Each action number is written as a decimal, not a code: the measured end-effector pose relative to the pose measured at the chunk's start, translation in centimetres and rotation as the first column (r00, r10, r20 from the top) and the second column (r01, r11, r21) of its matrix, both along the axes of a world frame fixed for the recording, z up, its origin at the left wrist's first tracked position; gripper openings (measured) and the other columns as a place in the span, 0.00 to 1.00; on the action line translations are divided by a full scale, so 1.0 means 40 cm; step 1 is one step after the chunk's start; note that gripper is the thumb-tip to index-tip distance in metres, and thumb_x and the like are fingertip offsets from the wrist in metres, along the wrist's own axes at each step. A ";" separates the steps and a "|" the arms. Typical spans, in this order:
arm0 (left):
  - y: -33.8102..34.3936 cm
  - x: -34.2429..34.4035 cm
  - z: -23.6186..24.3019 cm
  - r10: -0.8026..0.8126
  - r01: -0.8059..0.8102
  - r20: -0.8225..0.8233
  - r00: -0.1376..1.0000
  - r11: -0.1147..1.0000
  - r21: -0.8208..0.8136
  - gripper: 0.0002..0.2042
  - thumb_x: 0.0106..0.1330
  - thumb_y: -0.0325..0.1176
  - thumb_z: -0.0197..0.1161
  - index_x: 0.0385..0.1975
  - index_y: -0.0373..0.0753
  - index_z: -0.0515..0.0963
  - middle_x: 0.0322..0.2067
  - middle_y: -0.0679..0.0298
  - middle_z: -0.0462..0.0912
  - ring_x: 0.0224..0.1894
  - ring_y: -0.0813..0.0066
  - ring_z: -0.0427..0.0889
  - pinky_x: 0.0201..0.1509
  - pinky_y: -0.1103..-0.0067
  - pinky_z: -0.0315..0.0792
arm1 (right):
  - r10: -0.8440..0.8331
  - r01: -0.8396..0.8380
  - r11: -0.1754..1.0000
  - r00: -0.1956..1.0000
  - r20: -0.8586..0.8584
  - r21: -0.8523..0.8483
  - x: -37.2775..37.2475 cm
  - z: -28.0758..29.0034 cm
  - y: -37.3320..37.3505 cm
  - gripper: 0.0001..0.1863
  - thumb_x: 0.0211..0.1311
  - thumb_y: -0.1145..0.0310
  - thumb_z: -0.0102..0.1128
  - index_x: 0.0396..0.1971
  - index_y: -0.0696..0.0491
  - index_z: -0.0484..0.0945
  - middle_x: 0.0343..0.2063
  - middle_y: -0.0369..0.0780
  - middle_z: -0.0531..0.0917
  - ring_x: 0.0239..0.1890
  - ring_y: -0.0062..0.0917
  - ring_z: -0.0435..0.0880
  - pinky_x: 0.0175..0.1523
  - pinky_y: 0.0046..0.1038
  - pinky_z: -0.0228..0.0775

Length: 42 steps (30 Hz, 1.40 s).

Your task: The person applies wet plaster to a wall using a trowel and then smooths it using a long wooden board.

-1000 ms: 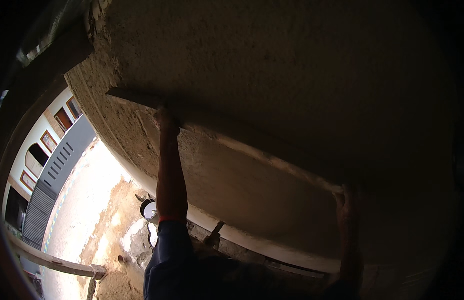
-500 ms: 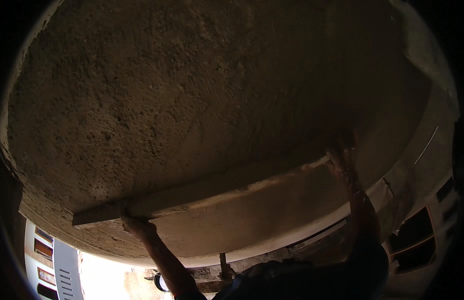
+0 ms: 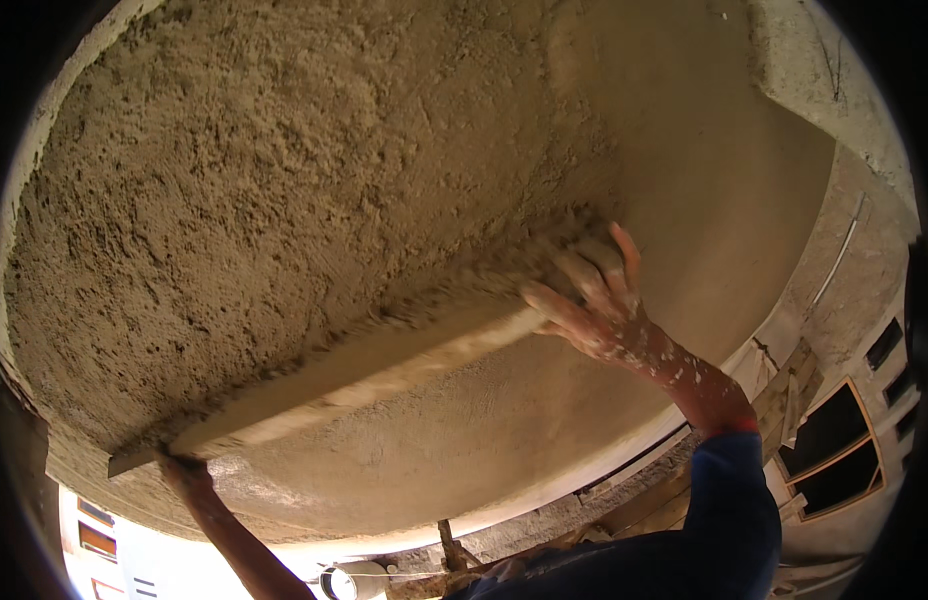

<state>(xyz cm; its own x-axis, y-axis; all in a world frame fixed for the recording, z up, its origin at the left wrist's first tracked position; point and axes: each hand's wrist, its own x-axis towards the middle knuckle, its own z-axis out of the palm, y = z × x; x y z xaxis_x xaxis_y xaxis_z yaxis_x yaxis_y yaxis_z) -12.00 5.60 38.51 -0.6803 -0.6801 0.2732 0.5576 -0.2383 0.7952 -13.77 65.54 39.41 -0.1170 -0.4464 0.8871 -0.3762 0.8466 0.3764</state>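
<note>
A long straightedge board (image 3: 364, 385) lies slantwise against a broad curved plaster surface (image 3: 244, 170), with a ridge of wet, crumbly mortar along its upper edge. The plaster above the board is rough and pitted; below it and to the right it looks smoother. My left hand (image 3: 187, 477) grips the board near its lower left end, its fingers dark and partly hidden. Around the board's right end is my right hand (image 3: 594, 305), splattered with plaster, its fingers spread over the upper edge and into the mortar.
A wood-framed window (image 3: 829, 450) and a thin rod (image 3: 836, 250) are on the wall at right. Timber planks (image 3: 664, 485) and an upright post (image 3: 449, 540) sit below the plaster rim. A round bucket (image 3: 344, 582) is at the bottom, and a sunlit building with windows (image 3: 96, 540) at lower left.
The view has swung and grown brighter. Since half a second ago the board's right end and my right hand have moved left in view, while my left hand sits lower and further left.
</note>
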 end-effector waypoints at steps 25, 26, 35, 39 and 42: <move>-0.153 -0.066 0.244 0.064 -0.071 0.083 0.994 0.994 0.086 0.19 0.65 0.46 0.44 0.46 0.41 0.72 0.42 0.61 0.77 0.43 0.65 0.76 0.46 0.71 0.71 | -0.066 0.077 0.995 0.984 -0.166 0.056 -0.023 0.289 -0.011 0.35 0.30 0.56 0.71 0.48 0.34 0.73 0.42 0.34 0.72 0.46 0.24 0.69 0.60 0.44 0.50; -0.139 -0.081 0.227 0.067 -0.076 0.103 0.992 0.993 0.089 0.20 0.64 0.48 0.44 0.45 0.41 0.72 0.42 0.61 0.77 0.43 0.65 0.76 0.46 0.70 0.70 | -0.077 0.080 0.996 0.989 -0.127 0.023 -0.024 0.281 -0.004 0.35 0.30 0.55 0.71 0.48 0.34 0.73 0.42 0.33 0.72 0.46 0.24 0.69 0.60 0.44 0.50; 0.201 -0.021 0.081 0.066 -0.068 0.030 0.997 0.995 0.075 0.16 0.64 0.49 0.48 0.38 0.42 0.72 0.06 0.73 0.59 0.09 0.82 0.61 0.12 0.82 0.58 | -0.097 0.098 0.995 0.995 -0.038 0.028 -0.005 0.143 0.188 0.32 0.25 0.64 0.74 0.41 0.41 0.75 0.42 0.37 0.71 0.51 0.28 0.66 0.60 0.48 0.53; 0.371 0.007 0.002 0.102 -0.109 0.071 0.992 0.988 0.111 0.15 0.61 0.49 0.52 0.29 0.43 0.72 0.08 0.72 0.60 0.10 0.82 0.61 0.12 0.81 0.59 | -0.219 0.216 0.975 0.972 0.083 0.050 -0.001 0.002 0.297 0.30 0.26 0.72 0.73 0.38 0.43 0.74 0.47 0.44 0.67 0.56 0.45 0.60 0.60 0.52 0.54; 0.381 -0.020 -0.036 0.142 -0.149 0.052 0.989 0.971 0.185 0.12 0.60 0.45 0.53 0.31 0.42 0.73 0.09 0.71 0.64 0.11 0.80 0.66 0.13 0.79 0.64 | -0.109 0.108 0.994 0.993 0.052 0.020 -0.020 -0.051 0.394 0.26 0.37 0.73 0.69 0.42 0.47 0.73 0.52 0.46 0.63 0.58 0.53 0.56 0.57 0.53 0.58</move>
<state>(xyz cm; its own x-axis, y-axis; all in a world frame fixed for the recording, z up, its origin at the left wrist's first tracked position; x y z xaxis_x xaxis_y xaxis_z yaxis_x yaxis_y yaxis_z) -12.80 20.86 37.07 -0.5778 -0.8092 0.1067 0.5675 -0.3043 0.7651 -14.55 81.31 37.39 -0.2122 -0.4434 0.8708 -0.3021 0.8773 0.3730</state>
